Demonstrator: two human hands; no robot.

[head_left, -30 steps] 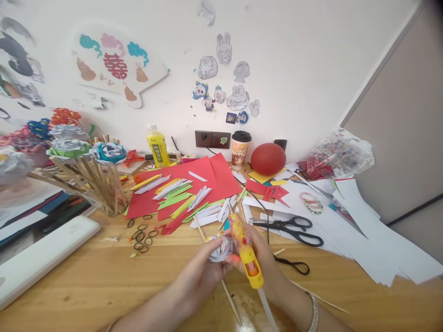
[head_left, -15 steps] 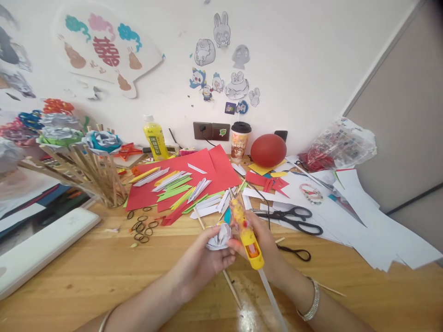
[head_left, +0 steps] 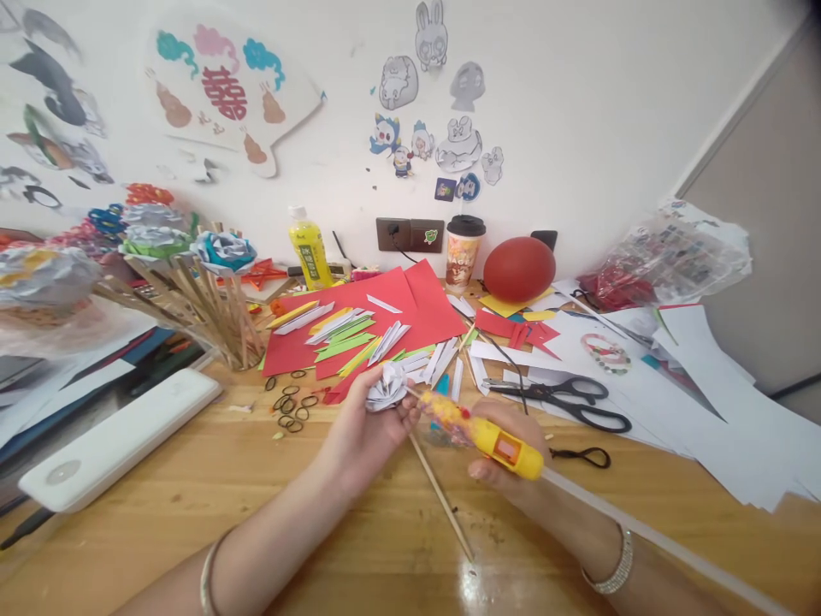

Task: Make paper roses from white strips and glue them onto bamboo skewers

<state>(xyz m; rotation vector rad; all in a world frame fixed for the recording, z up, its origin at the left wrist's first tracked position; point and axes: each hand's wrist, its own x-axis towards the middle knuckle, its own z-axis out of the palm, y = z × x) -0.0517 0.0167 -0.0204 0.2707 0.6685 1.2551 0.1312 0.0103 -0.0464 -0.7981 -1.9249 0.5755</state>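
My left hand (head_left: 378,423) is closed around a white paper flower (head_left: 387,387), whose thin wooden stick (head_left: 442,496) slants down toward me over the table. In my right hand (head_left: 506,445) is a yellow hot glue gun (head_left: 500,441), gripped around its body. Its metal tip points left and meets or almost touches the flower's right edge; I cannot tell which. A long clear glue stick (head_left: 647,535) trails from the gun's back end. Beyond both hands lie folded paper strips (head_left: 346,338) in white, green and yellow on red paper (head_left: 429,295).
Black scissors (head_left: 564,398) and white sheets (head_left: 693,419) lie to the right. Elastic bands (head_left: 292,406) and a long white device (head_left: 121,436) are at left, near sticks bearing paper flowers (head_left: 224,252). Behind stand a yellow bottle (head_left: 310,252), a cup (head_left: 463,252) and a red balloon (head_left: 519,269).
My right hand has swung the glue gun from upright to slanting left, bringing its tip to the flower. My left hand has raised the flower and turned it. The view has shifted slightly left.
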